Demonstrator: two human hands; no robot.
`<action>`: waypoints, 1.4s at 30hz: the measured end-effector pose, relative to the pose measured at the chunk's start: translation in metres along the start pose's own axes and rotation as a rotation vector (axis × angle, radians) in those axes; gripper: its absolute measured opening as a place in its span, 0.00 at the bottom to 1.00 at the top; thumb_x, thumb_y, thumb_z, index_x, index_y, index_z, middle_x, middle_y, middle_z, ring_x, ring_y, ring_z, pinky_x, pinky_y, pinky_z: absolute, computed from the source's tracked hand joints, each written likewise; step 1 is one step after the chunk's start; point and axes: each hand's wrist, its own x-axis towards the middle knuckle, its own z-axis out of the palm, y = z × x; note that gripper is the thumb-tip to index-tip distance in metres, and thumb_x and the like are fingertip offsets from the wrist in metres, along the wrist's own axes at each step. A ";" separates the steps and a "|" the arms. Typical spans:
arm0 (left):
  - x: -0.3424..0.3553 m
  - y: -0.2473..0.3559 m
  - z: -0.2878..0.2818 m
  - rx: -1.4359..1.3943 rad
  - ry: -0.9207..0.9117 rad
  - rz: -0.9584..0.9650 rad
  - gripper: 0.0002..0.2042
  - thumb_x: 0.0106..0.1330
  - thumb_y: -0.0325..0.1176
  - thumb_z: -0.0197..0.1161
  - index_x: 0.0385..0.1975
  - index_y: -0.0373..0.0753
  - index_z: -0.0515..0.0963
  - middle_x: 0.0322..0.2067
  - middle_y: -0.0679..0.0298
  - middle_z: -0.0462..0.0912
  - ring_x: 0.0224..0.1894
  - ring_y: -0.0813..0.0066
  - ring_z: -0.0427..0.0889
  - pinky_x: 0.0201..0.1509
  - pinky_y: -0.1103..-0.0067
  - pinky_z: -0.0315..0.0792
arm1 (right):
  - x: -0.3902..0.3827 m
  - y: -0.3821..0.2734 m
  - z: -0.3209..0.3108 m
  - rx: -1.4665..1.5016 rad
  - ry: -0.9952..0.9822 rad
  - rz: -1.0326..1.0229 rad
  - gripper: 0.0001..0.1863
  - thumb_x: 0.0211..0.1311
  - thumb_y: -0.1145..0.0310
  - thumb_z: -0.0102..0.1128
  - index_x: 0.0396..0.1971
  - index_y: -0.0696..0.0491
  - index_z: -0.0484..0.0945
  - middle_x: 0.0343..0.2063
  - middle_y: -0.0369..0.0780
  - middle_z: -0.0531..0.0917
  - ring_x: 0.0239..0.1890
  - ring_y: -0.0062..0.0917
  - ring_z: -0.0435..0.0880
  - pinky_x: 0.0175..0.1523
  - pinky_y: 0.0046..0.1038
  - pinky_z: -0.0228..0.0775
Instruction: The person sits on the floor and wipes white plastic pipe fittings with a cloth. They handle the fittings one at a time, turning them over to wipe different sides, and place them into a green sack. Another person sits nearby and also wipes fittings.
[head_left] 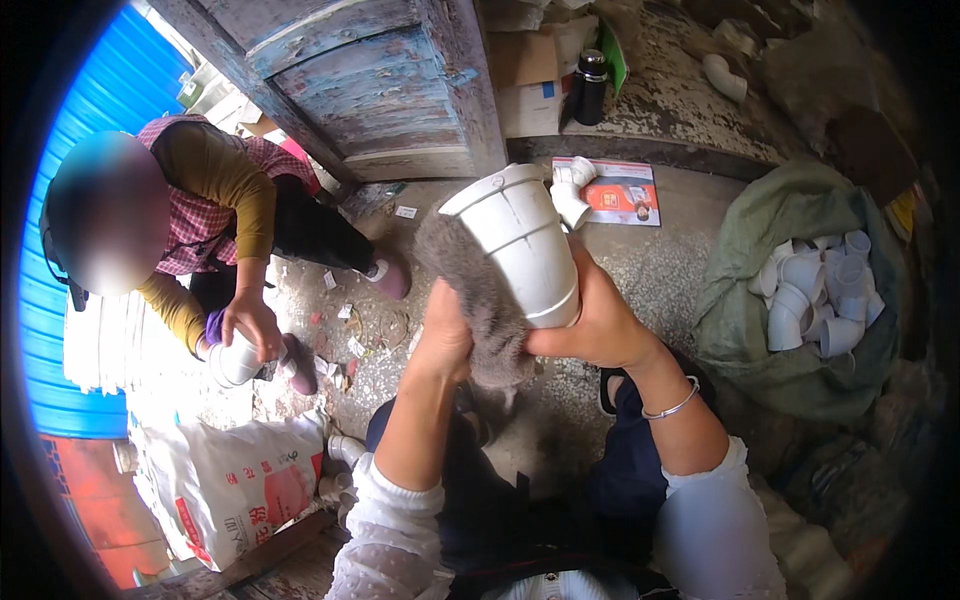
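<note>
In front of me I hold up a large white plastic pipe elbow (522,240), its wide mouth tilted up and away to the left. My right hand (600,320) grips the lower end, thumb under the rim and fingers around the far side. A fuzzy grey-brown cloth (468,280) lies along the elbow's left side. My left hand (443,325) is closed on this cloth and presses it against the fitting; its fingertips are hidden behind the cloth.
At left a seated co-worker holds a white fitting (235,362). A green sack (740,240) of white elbows stands at right, a white printed bag (225,480) at lower left. Two small fittings (572,190) rest on a printed sheet (632,195) near a black flask (590,90).
</note>
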 end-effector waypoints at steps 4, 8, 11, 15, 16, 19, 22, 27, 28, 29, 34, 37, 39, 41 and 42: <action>0.006 -0.011 -0.002 0.324 -0.021 0.047 0.28 0.59 0.30 0.59 0.58 0.30 0.58 0.50 0.57 0.70 0.53 0.71 0.70 0.58 0.74 0.64 | 0.003 0.004 0.004 -0.613 0.278 -0.078 0.47 0.34 0.67 0.75 0.57 0.59 0.57 0.51 0.51 0.70 0.54 0.41 0.72 0.58 0.34 0.63; 0.012 -0.033 0.008 0.487 0.037 0.251 0.35 0.50 0.28 0.67 0.58 0.30 0.56 0.50 0.54 0.69 0.53 0.66 0.70 0.59 0.72 0.64 | 0.007 0.015 0.004 -1.105 0.434 -0.306 0.44 0.37 0.64 0.74 0.56 0.58 0.59 0.48 0.50 0.74 0.49 0.47 0.75 0.53 0.38 0.68; 0.010 -0.012 0.010 0.148 0.039 -0.003 0.35 0.47 0.26 0.68 0.56 0.30 0.58 0.48 0.56 0.72 0.51 0.68 0.72 0.57 0.73 0.66 | 0.006 0.001 0.004 -0.579 0.244 -0.012 0.44 0.37 0.66 0.73 0.56 0.58 0.59 0.49 0.50 0.73 0.53 0.44 0.73 0.55 0.34 0.66; 0.002 -0.004 0.000 -0.114 -0.118 0.038 0.39 0.44 0.34 0.70 0.58 0.31 0.59 0.48 0.58 0.73 0.50 0.68 0.74 0.56 0.74 0.67 | 0.004 0.000 0.006 0.055 0.086 -0.078 0.40 0.38 0.65 0.72 0.53 0.59 0.62 0.41 0.42 0.77 0.43 0.29 0.78 0.50 0.29 0.69; 0.003 -0.011 -0.011 -0.093 -0.088 0.001 0.41 0.43 0.38 0.70 0.59 0.32 0.59 0.49 0.59 0.73 0.50 0.68 0.74 0.56 0.73 0.68 | -0.004 -0.009 0.001 0.190 0.032 0.075 0.40 0.37 0.67 0.70 0.54 0.59 0.63 0.43 0.39 0.76 0.45 0.22 0.75 0.50 0.25 0.68; 0.004 -0.015 -0.020 -0.223 -0.108 -0.057 0.37 0.47 0.39 0.71 0.57 0.33 0.63 0.49 0.58 0.74 0.50 0.68 0.75 0.55 0.73 0.69 | -0.010 -0.004 0.001 0.829 -0.140 0.244 0.46 0.31 0.62 0.65 0.59 0.60 0.62 0.52 0.43 0.74 0.52 0.29 0.75 0.56 0.29 0.68; 0.003 -0.022 -0.030 -0.304 -0.100 -0.090 0.39 0.45 0.40 0.72 0.57 0.32 0.64 0.50 0.58 0.74 0.51 0.67 0.75 0.55 0.73 0.70 | -0.009 -0.014 0.007 0.650 -0.104 0.240 0.48 0.30 0.62 0.64 0.60 0.61 0.60 0.50 0.44 0.75 0.51 0.30 0.76 0.56 0.29 0.69; 0.000 -0.025 -0.045 -0.289 -0.082 -0.105 0.42 0.40 0.42 0.75 0.58 0.32 0.64 0.52 0.57 0.74 0.52 0.66 0.74 0.57 0.73 0.69 | -0.010 -0.019 0.010 0.217 -0.127 0.122 0.47 0.32 0.60 0.66 0.58 0.62 0.60 0.48 0.43 0.75 0.49 0.28 0.75 0.54 0.27 0.67; 0.000 -0.026 -0.051 -0.256 -0.081 -0.105 0.44 0.39 0.42 0.76 0.58 0.32 0.64 0.53 0.57 0.73 0.53 0.65 0.74 0.57 0.73 0.68 | -0.010 -0.018 0.015 0.255 -0.099 -0.021 0.36 0.40 0.62 0.68 0.52 0.61 0.67 0.42 0.40 0.76 0.44 0.24 0.75 0.51 0.26 0.66; 0.000 -0.024 -0.049 -0.241 -0.079 -0.114 0.44 0.40 0.42 0.76 0.59 0.32 0.63 0.54 0.57 0.72 0.54 0.66 0.73 0.58 0.73 0.68 | -0.010 -0.018 0.015 0.237 -0.100 -0.032 0.36 0.40 0.63 0.69 0.52 0.61 0.67 0.42 0.40 0.76 0.45 0.24 0.75 0.51 0.26 0.66; 0.004 -0.017 -0.039 -0.146 -0.076 -0.103 0.40 0.42 0.36 0.74 0.58 0.32 0.63 0.53 0.58 0.72 0.54 0.68 0.72 0.58 0.74 0.67 | -0.011 -0.017 0.010 0.167 -0.082 -0.057 0.38 0.39 0.64 0.71 0.52 0.61 0.65 0.43 0.40 0.76 0.45 0.25 0.74 0.52 0.27 0.65; 0.008 -0.010 -0.017 -0.088 -0.017 -0.098 0.40 0.41 0.33 0.73 0.58 0.33 0.62 0.51 0.59 0.73 0.53 0.69 0.72 0.57 0.74 0.67 | -0.012 -0.010 0.006 -0.060 0.057 -0.161 0.40 0.37 0.64 0.73 0.53 0.61 0.64 0.42 0.43 0.76 0.45 0.29 0.76 0.52 0.29 0.67; 0.012 -0.008 -0.015 -0.057 -0.084 -0.034 0.42 0.39 0.31 0.74 0.58 0.33 0.61 0.50 0.59 0.72 0.52 0.69 0.72 0.57 0.74 0.67 | -0.009 -0.005 0.001 -0.197 0.064 -0.125 0.46 0.32 0.66 0.75 0.55 0.61 0.60 0.46 0.44 0.75 0.48 0.31 0.75 0.54 0.31 0.67; 0.015 -0.012 -0.018 -0.007 -0.043 -0.024 0.41 0.36 0.30 0.72 0.57 0.32 0.63 0.48 0.59 0.74 0.50 0.70 0.74 0.56 0.74 0.69 | -0.006 0.002 0.000 -0.396 0.128 -0.086 0.48 0.30 0.65 0.77 0.55 0.61 0.59 0.46 0.48 0.75 0.48 0.35 0.76 0.53 0.33 0.68; 0.020 -0.008 -0.020 0.179 -0.062 0.001 0.38 0.36 0.29 0.71 0.54 0.32 0.66 0.45 0.59 0.76 0.48 0.70 0.75 0.54 0.75 0.70 | -0.003 0.002 0.005 -0.526 0.189 -0.097 0.47 0.30 0.62 0.77 0.54 0.61 0.60 0.45 0.50 0.75 0.47 0.39 0.77 0.51 0.35 0.69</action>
